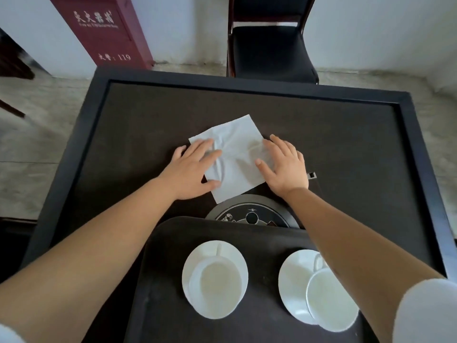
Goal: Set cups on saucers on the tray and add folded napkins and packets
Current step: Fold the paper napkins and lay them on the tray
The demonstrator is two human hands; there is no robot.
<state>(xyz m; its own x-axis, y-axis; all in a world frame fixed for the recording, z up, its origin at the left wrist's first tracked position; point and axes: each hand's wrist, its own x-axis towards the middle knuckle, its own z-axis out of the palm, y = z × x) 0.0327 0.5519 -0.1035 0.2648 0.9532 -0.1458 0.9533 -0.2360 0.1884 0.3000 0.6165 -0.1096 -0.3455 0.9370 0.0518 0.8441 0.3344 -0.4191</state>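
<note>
- At frame centre, left hand and right hand press flat, fingers spread, gripping nothing, on a white napkin lying on the dark surface.
- Lower frame: two cups on saucers on the tray.

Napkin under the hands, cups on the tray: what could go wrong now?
1. The napkin looks wrinkled between the left hand and right hand, so folding it now may leave it crooked or tear it.
2. The right forearm passes right above the right cup, which sits off-centre on its saucer. Pulling the arm back low might knock the cup over.
</note>
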